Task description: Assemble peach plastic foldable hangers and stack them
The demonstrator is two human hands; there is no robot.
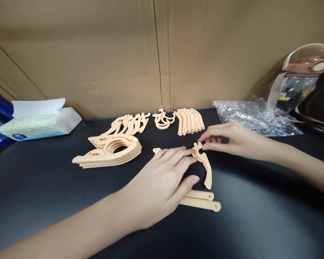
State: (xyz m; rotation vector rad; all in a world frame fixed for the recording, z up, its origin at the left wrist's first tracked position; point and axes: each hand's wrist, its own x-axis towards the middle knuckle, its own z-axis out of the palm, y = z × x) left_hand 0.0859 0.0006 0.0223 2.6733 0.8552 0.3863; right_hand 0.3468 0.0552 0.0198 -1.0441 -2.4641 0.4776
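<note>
A cream plastic hanger arm point(207, 172) with a notched upper end lies on the black tabletop between my hands. My left hand point(162, 176) reaches flat over the table, fingers stretched out, their tips touching the left side of that notched end. Part of another cream piece point(157, 149) shows beyond its fingers; the rest is covered. Two straight cream bars point(202, 204) run out from under its thumb side. At the right of the notched end, my right hand point(221, 139) is curled, thumb and forefinger pinching at the piece's edge.
Stacked, assembled-looking cream hangers point(116, 158) lie left. Behind are loose curved arms point(129, 124), hooks point(163, 120) and a row of bars point(189, 121). A tissue pack point(43, 124) stands far left; a clear plastic bag point(248, 117) and drink bottle point(299, 88) are right. Cardboard point(110, 54) walls the back.
</note>
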